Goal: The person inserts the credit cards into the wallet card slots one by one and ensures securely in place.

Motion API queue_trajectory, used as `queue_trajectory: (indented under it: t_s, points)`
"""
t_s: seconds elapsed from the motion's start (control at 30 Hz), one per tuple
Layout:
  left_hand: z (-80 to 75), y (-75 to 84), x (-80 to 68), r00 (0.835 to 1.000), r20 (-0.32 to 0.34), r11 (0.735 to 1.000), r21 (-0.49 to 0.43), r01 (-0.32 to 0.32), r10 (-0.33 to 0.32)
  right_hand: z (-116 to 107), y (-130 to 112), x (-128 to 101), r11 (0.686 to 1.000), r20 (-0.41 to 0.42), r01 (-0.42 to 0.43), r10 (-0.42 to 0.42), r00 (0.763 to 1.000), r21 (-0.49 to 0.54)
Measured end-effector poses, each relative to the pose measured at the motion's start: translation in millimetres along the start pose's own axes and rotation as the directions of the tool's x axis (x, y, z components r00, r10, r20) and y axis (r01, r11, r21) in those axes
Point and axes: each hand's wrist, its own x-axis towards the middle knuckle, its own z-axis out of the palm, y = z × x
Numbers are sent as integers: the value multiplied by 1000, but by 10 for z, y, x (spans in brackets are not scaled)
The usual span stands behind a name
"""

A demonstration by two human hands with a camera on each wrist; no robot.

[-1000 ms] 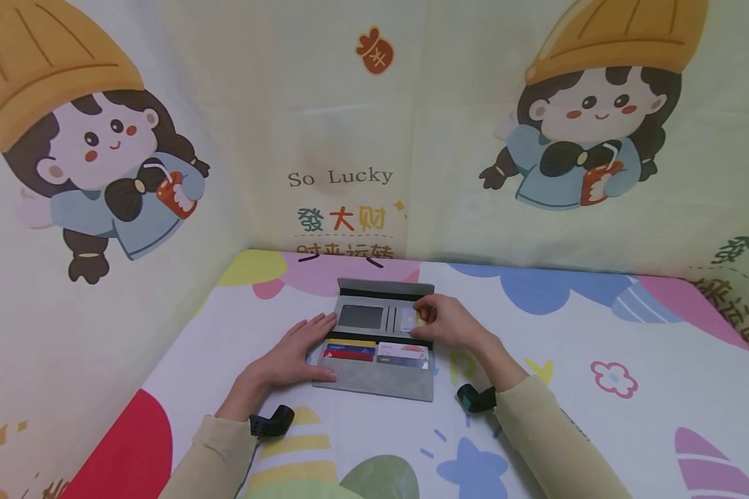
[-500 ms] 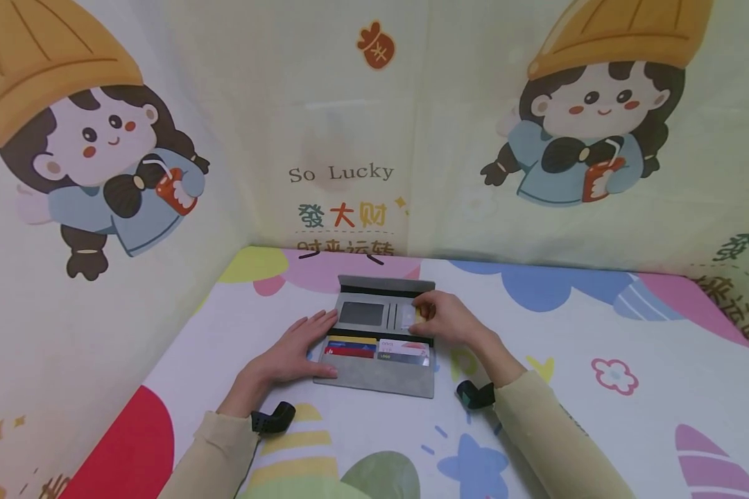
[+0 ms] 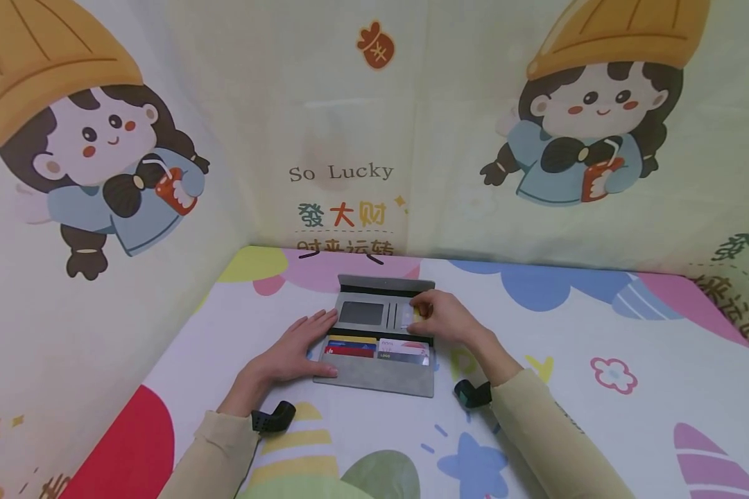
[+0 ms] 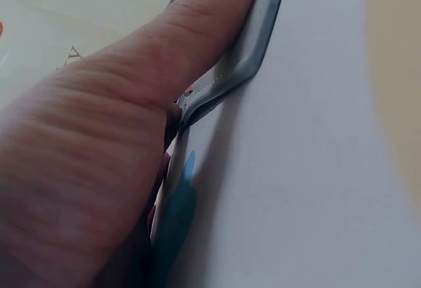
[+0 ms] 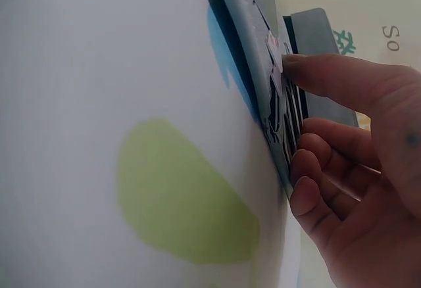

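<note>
A grey long wallet (image 3: 374, 380) lies unfolded on the table. My left hand (image 3: 290, 352) rests on its left side, thumb on the lower flap and fingers stretched along the edge. In the left wrist view that thumb presses flat on the wallet (image 4: 266, 28). My right hand (image 3: 449, 319) pinches a pale card with a yellow part (image 3: 407, 316) at the upper panel's right-hand slots. The right wrist view shows its thumb and curled fingers close against the wallet's edge, the card mostly hidden. Red and blue cards (image 3: 349, 351) and a pink-white card (image 3: 404, 345) sit in the lower pockets.
A dark window pocket (image 3: 361, 313) fills the upper panel's left half. The wallet's top flap (image 3: 385, 283) stands raised at the back. A printed white cloth (image 3: 555, 333) covers the table, with a patterned curtain (image 3: 449, 138) behind. Black cameras (image 3: 274, 418) sit at both wrists.
My right hand has edged slightly left with the card over the slots. The left hand keeps its place on the wallet.
</note>
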Motion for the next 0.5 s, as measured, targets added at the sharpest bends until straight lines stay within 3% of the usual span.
queue_trajectory:
  t_s: [0.5]
  points:
    - [21,-18,9,1000,-10,1000,-3,-3,3,-7,-31,6,1000,14,-25,25,1000,-9]
